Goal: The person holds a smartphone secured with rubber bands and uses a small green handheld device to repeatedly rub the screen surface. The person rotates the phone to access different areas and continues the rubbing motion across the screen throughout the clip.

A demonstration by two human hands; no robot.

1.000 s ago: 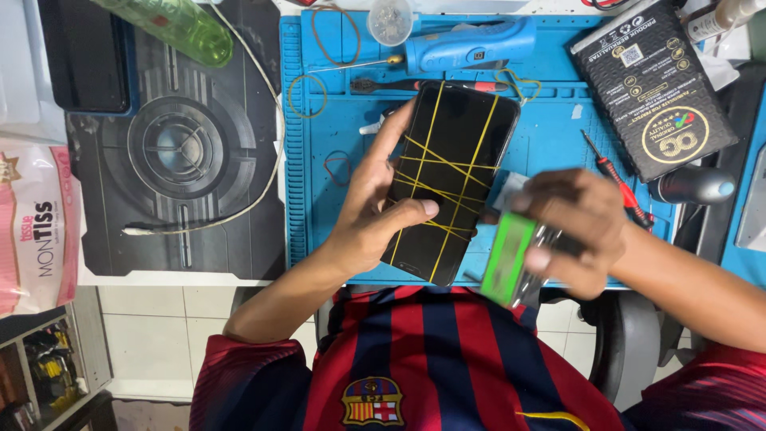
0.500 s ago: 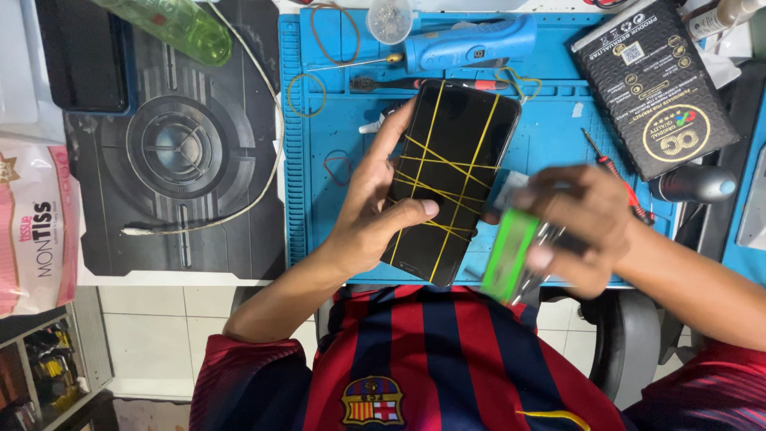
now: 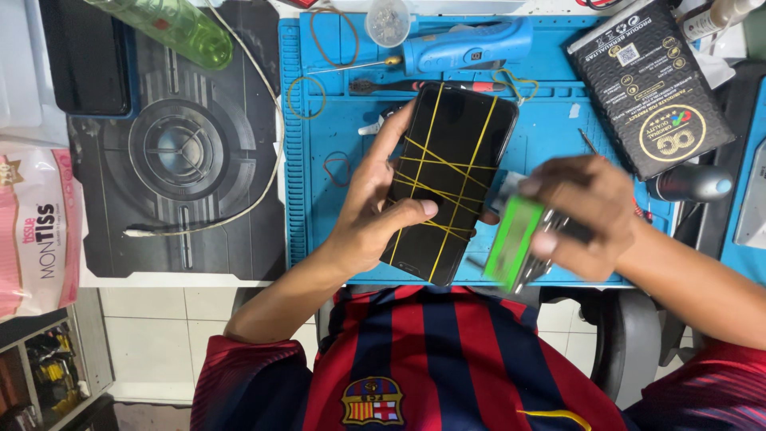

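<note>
My left hand (image 3: 371,211) grips a black smartphone (image 3: 451,179) by its left edge, thumb across the lower screen. Several yellow rubber bands cross the phone, which tilts above the blue work mat (image 3: 319,223). To the phone's right, my right hand (image 3: 582,215) is closed on a small green flat object (image 3: 511,243) with metal parts under it; motion blurs it. That green object sits close to the phone's lower right edge.
On the blue mat lie a blue handheld tool (image 3: 467,44), a screwdriver (image 3: 423,85), loose rubber bands (image 3: 303,96) and a black box (image 3: 650,84). Left of it are a dark round-patterned pad (image 3: 171,152), a white cable (image 3: 255,172), a green bottle (image 3: 171,28) and a tissue pack (image 3: 36,231).
My right hand with the green object has shifted slightly and stays blurred beside the phone. My left hand and the phone have hardly moved.
</note>
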